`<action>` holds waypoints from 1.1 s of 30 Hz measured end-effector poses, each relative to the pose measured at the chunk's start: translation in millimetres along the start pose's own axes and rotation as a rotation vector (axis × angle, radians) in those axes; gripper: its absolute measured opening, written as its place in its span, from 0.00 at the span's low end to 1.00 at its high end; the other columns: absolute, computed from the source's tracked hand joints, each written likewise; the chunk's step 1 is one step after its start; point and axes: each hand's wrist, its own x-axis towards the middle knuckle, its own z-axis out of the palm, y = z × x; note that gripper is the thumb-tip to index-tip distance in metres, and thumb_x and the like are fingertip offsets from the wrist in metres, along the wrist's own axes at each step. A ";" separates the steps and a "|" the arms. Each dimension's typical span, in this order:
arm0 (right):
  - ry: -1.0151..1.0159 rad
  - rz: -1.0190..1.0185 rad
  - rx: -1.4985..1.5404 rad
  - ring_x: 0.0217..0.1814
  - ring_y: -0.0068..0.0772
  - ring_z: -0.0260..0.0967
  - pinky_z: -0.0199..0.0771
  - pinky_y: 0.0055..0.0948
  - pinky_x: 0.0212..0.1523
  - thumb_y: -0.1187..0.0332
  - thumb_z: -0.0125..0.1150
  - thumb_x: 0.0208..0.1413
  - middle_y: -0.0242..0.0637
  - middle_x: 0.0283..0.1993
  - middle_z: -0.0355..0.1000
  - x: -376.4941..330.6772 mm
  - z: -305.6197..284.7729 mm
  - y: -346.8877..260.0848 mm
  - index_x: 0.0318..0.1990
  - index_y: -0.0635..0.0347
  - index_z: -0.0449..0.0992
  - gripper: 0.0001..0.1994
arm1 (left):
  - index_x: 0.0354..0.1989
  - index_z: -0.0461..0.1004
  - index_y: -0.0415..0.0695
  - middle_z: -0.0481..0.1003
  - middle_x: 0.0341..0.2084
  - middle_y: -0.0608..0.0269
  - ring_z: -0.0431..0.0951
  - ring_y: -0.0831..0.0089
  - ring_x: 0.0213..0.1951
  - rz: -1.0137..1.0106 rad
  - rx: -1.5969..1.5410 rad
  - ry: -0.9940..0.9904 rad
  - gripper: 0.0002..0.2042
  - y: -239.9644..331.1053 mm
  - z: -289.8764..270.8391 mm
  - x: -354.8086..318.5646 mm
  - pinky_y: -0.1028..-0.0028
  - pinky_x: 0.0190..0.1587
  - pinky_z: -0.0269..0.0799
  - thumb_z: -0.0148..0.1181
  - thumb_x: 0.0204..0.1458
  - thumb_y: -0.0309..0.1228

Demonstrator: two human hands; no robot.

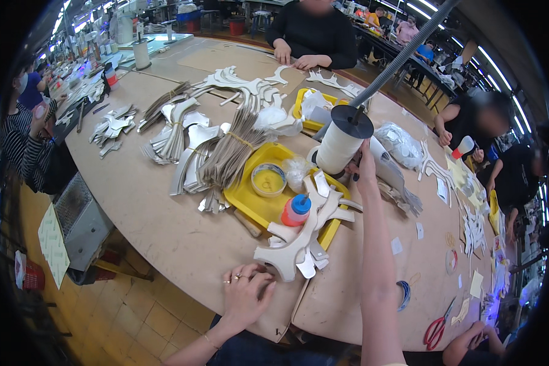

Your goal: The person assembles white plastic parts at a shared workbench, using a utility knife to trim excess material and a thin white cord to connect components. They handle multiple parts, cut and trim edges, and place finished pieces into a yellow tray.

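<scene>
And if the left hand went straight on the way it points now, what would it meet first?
Most likely the near end of the pale branching piece, just ahead of the left hand; with a single view, the height and gap are hard to judge.

From my station I read the bench (158, 226) as matt, scuffed brown board, under a smooth, glossy yellow plastic tray (241, 198). The spool (337, 150), right of it, looks wound with white thread below a smooth black flange (341, 122), and farther right I see a crinkled, shiny clear plastic bag (398, 145).
</scene>
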 end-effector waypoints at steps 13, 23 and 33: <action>0.273 -0.301 -0.039 0.22 0.16 0.56 0.63 0.24 0.29 0.51 0.46 0.69 0.33 0.39 0.78 -2.9 -9.8 26.2 0.51 0.59 0.78 0.21 | 0.35 0.79 0.50 0.73 0.42 0.61 0.69 0.62 0.49 -0.010 0.079 -0.032 0.07 0.2 5.4 -2.4 0.60 0.54 0.55 0.65 0.47 0.34; -0.028 -0.030 -0.096 0.21 0.22 0.58 0.67 0.25 0.27 0.43 0.48 0.64 0.30 0.26 0.69 30.3 -4.9 11.4 0.39 0.62 0.76 0.27 | 0.32 0.79 0.47 0.73 0.41 0.59 0.70 0.61 0.45 -0.012 0.046 -0.013 0.05 1.7 7.8 1.1 0.61 0.53 0.57 0.66 0.46 0.29; 0.160 -0.218 0.088 0.25 0.17 0.63 0.66 0.23 0.27 0.55 0.51 0.66 0.31 0.39 0.79 -9.7 -27.9 12.5 0.41 0.57 0.81 0.17 | 0.33 0.79 0.47 0.74 0.42 0.59 0.71 0.62 0.46 -0.002 0.091 -0.021 0.06 3.4 7.5 0.6 0.62 0.52 0.57 0.66 0.46 0.30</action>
